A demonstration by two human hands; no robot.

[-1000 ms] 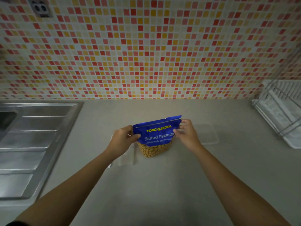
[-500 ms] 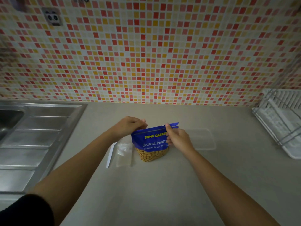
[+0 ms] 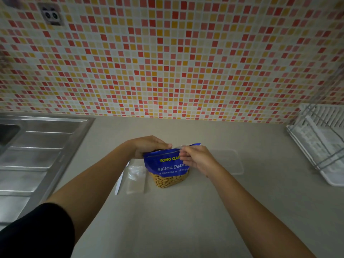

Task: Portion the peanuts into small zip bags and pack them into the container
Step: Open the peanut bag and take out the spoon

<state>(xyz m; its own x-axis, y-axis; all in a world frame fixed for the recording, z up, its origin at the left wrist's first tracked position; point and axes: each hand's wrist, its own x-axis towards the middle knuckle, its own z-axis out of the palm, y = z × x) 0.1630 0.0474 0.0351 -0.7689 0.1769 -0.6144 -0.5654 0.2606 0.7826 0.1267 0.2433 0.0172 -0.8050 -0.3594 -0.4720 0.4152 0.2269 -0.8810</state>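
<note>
A blue bag of salted peanuts point(image 3: 165, 166) stands upright on the grey counter, its clear lower part showing the nuts. My left hand point(image 3: 149, 145) grips the bag's top edge from behind. My right hand point(image 3: 197, 159) pinches the top strip at the front, and the strip stands partly torn off toward the right. Small clear zip bags point(image 3: 135, 178) lie flat just left of the peanut bag. A clear shallow container point(image 3: 230, 162) sits on the counter to the right, behind my right hand.
A steel sink with a ribbed drainboard point(image 3: 37, 157) fills the left side. A white dish rack point(image 3: 320, 144) stands at the right edge. A thin white stick-like thing point(image 3: 120, 180) lies left of the zip bags. A tiled wall rises behind the counter.
My left hand moved from the bag's left side to its top back edge. My right hand shifted left along the top, and the strip has come partly away from the bag.
</note>
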